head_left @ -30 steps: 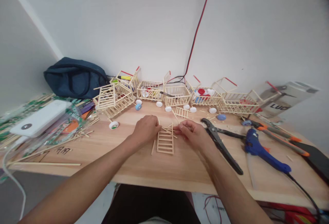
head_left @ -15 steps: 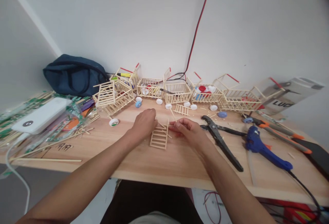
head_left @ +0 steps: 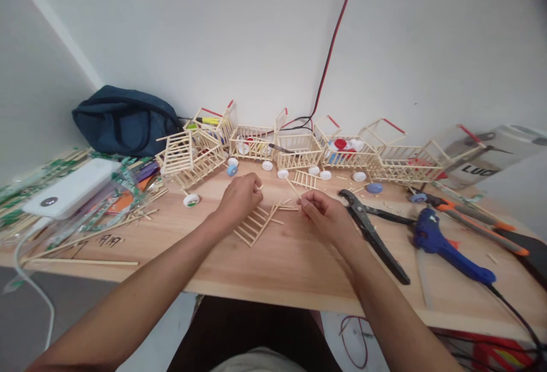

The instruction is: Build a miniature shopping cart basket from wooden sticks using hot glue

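My left hand is closed just above a ladder-like panel of thin wooden sticks lying flat on the table. A small pale tip shows at its fingertips, but what it belongs to is hidden. The hand covers the panel's upper left part. Between thumb and fingers, my right hand pinches a thin wooden stick, which slants up to the left. A few loose short sticks lie between the panel and my right hand.
Several small stick-built carts with bottle-cap wheels line the wall. Pliers and a blue glue gun lie right. At left are a white power bank, stick bundles and a dark blue bag. A smaller panel lies behind.
The panel has turned, its near end swinging left. My left hand has shifted slightly left, and my right hand, still holding the stick, slightly right, uncovering loose sticks between them.
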Motion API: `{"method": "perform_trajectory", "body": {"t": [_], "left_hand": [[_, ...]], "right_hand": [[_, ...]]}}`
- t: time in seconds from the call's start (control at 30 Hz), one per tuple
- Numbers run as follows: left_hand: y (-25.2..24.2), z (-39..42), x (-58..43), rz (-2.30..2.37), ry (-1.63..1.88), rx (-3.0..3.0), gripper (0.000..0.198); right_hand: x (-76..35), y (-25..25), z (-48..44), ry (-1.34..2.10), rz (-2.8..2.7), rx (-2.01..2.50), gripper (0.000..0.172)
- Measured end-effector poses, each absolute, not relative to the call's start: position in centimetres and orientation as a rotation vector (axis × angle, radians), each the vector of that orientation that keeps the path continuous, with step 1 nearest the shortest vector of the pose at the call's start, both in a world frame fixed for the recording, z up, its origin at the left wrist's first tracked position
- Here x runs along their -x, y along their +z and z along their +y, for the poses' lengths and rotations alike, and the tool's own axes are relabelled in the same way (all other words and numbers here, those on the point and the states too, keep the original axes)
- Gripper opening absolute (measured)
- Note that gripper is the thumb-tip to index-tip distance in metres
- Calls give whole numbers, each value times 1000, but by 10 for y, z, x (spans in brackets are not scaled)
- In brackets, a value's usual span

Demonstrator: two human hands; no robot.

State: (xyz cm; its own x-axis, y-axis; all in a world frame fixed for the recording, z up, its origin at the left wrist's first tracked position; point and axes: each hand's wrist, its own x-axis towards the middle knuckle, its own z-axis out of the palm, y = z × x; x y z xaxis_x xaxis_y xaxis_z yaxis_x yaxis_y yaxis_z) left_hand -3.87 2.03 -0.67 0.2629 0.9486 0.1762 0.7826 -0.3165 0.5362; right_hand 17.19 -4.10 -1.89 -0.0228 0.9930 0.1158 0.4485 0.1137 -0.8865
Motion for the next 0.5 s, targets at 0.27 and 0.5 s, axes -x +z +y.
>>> {"method": "perform_trajectory", "body": {"t": [0.27,0.5], "left_hand": [[1,20,38,1179,847,-1626,19],[-1,15,30,955,934,-1191,23]], "right_hand": [[-188,-13,-60,553,-1647,1546,22],[-184,-13,-68,528,-1650,1590,25]]}}
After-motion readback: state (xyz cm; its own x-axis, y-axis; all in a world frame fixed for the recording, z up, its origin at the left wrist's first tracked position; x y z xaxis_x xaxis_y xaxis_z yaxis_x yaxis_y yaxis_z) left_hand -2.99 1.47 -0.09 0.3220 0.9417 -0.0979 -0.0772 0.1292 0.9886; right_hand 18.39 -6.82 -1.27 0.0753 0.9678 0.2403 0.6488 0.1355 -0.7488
